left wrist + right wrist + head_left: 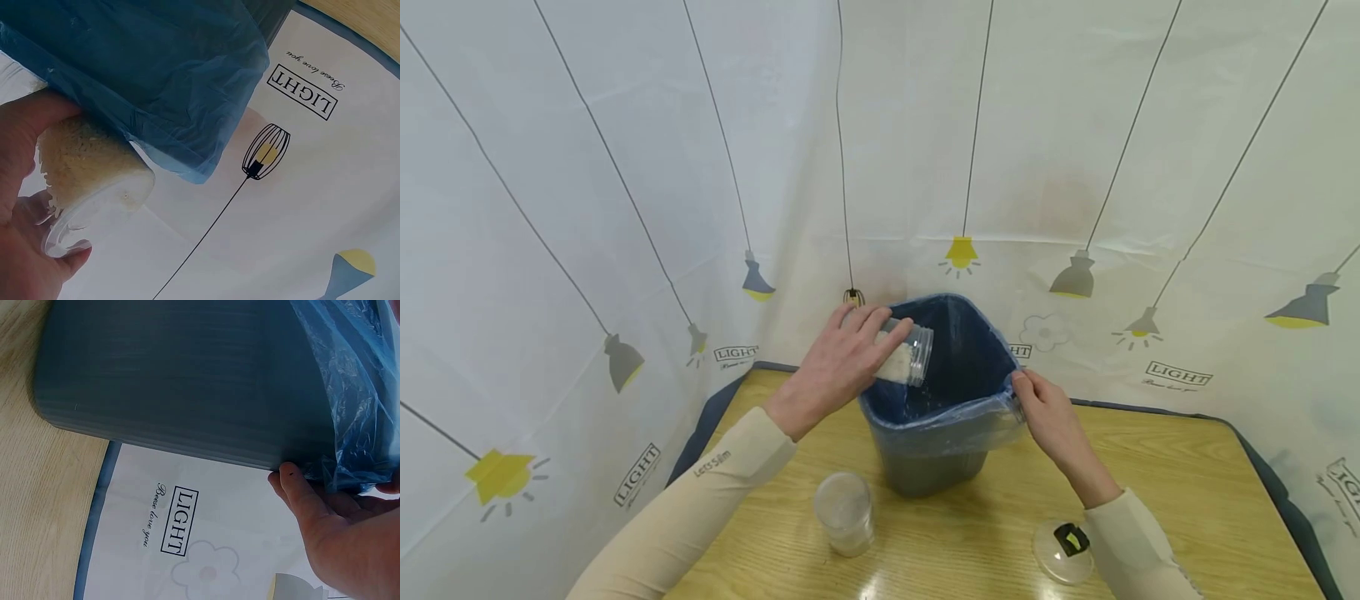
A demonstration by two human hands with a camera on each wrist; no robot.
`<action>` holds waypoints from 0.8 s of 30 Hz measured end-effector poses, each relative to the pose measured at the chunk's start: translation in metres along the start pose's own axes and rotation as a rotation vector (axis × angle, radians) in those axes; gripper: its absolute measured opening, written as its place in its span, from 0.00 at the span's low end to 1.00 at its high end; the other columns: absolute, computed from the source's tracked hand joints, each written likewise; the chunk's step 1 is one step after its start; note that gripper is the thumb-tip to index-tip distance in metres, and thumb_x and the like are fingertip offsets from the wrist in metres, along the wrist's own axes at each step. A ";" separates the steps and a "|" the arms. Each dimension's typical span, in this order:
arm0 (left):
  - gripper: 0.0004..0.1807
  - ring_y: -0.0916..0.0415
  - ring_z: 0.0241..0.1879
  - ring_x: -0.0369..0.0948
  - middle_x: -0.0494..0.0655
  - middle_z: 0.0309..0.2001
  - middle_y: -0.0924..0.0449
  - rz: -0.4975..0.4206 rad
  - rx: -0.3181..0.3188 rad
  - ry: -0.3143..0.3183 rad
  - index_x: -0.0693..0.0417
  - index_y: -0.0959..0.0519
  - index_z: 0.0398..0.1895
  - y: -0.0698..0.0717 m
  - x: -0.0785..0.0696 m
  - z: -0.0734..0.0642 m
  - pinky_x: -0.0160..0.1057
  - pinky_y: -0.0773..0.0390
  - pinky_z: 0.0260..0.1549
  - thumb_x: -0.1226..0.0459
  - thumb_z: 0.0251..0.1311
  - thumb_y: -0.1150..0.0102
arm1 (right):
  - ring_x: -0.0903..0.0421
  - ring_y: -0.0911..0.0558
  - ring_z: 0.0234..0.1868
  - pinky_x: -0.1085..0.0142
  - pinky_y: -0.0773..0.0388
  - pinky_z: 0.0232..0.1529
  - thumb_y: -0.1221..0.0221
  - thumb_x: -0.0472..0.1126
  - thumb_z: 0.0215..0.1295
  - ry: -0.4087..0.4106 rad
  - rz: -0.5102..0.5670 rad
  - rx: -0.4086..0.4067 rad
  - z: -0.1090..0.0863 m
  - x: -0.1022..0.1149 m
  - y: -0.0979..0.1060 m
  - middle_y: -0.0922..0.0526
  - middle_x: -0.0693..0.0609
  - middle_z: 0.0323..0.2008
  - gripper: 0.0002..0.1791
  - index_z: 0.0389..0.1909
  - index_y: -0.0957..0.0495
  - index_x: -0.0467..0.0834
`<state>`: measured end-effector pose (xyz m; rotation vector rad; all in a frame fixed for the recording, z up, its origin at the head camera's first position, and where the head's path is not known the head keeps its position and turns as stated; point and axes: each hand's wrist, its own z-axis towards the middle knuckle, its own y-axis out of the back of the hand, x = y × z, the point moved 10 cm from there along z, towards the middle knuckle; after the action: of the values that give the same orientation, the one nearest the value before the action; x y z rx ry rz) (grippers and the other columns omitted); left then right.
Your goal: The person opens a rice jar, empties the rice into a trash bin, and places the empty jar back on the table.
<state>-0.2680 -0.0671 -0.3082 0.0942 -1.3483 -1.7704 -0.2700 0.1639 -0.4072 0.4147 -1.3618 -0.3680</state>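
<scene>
1 jar [919, 357], 1 bin [934, 475], 1 cup [844, 512], 1 lid [1058, 565] | left grip [846, 354] over bin, grasping jar | right grip [1054, 419] pinching 1 liner [955, 423]

Soft light; small glare on the tabletop [940, 542] (wrist views look dimmer).

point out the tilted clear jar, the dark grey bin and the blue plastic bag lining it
Tilted clear cylindrical jar [913, 357]: head view, side near its mouth
Dark grey bin [932, 474]: head view, lower outer wall
Thin blue plastic bag [953, 430]: head view, outer fold below the rim
</scene>
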 end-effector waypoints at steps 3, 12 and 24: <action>0.29 0.28 0.63 0.55 0.57 0.63 0.25 0.002 0.004 0.005 0.48 0.31 0.73 0.000 -0.001 0.001 0.58 0.31 0.66 0.66 0.69 0.38 | 0.53 0.37 0.24 0.62 0.39 0.28 0.59 0.52 0.85 0.001 -0.001 0.001 0.000 0.000 0.000 0.39 0.50 0.23 0.24 0.31 0.34 0.39; 0.30 0.27 0.63 0.55 0.57 0.64 0.25 0.003 0.009 0.001 0.48 0.31 0.73 -0.002 -0.002 0.002 0.59 0.31 0.66 0.66 0.68 0.36 | 0.53 0.37 0.24 0.62 0.39 0.29 0.59 0.52 0.85 0.005 -0.003 0.003 0.000 -0.001 0.000 0.39 0.50 0.24 0.24 0.31 0.34 0.39; 0.30 0.28 0.63 0.55 0.57 0.63 0.25 0.025 0.010 0.008 0.47 0.31 0.72 -0.003 -0.002 0.006 0.59 0.33 0.67 0.69 0.68 0.38 | 0.52 0.36 0.26 0.61 0.38 0.31 0.60 0.51 0.85 0.011 -0.019 -0.002 0.002 -0.001 0.000 0.38 0.49 0.25 0.23 0.32 0.33 0.39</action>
<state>-0.2714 -0.0617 -0.3088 0.0891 -1.3476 -1.7407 -0.2718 0.1641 -0.4079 0.4280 -1.3477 -0.3825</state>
